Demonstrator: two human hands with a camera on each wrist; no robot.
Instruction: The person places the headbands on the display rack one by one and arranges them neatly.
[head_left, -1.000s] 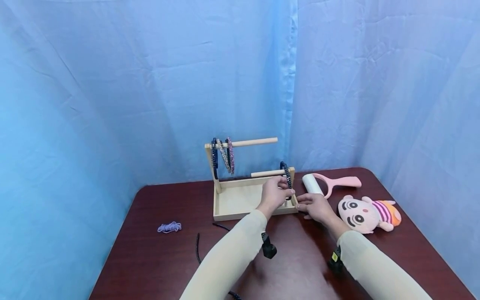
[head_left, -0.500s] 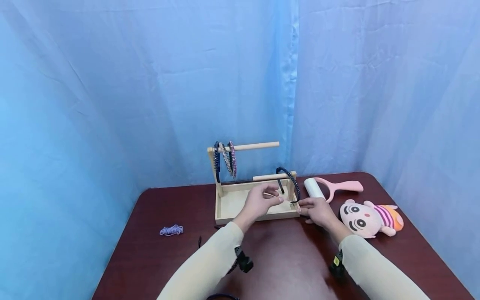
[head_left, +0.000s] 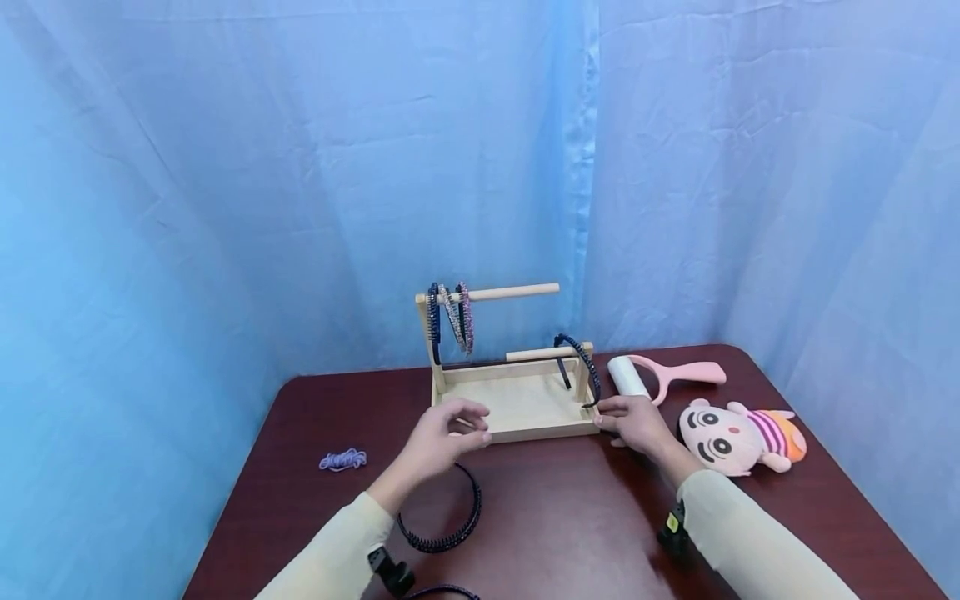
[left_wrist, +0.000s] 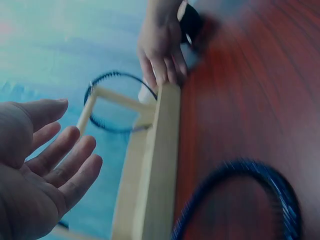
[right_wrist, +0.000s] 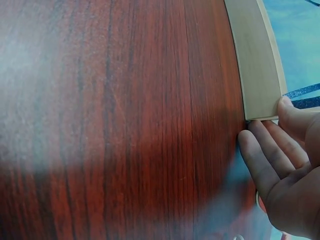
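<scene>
My left hand hangs over the table in front of a wooden rack. Its fingers are loosely spread and hold nothing, as the left wrist view also shows. Below it on the table lies a black toothed headband. My right hand rests at the rack's right front corner. There its thumb lies at the tray rim and its straight fingers touch the end wall. A dark headband hangs tilted on the lower peg, its ends down in the tray.
Several headbands, one with pink glitter, hang on the upper peg. Another dark band shows at the bottom edge. A lilac cord bundle lies left. To the right are a pink-handled lint roller and a plush doll.
My left hand has let go of the dark headband on the lower peg and moved left and toward me. The headband now hangs tilted. My right hand stays at the corner.
</scene>
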